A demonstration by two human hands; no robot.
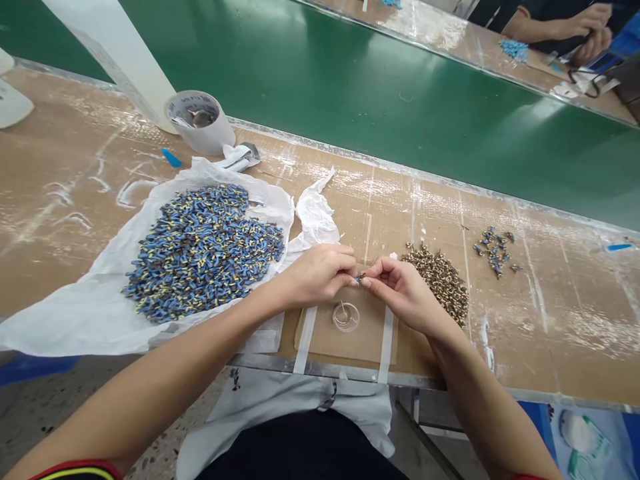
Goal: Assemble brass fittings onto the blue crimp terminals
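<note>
My left hand (323, 272) pinches a tiny blue piece (357, 279) between thumb and fingers. Touching it from the other side, my right hand (395, 285) pinches a small dark and gold-brown piece (363, 275). The two pieces meet between my fingertips, and their exact join is too small to make out. Below the hands a small clear round dish (346, 317) with a thin stick in it stands on a taped cardboard sheet (325, 343). Left of me lies a large pile of small blue, yellow and brown pieces (205, 250). Beside my right hand is a heap of gold-brown pieces (440, 280).
White sheeting (95, 317) lies beneath the blue pile. A wide tape roll (200, 123) stands behind it, near crumpled white paper (317, 210). A small cluster of joined-looking pieces (495, 250) lies at right. Beyond the bench runs a green belt (350, 93); another person's hands (590, 33) work across it.
</note>
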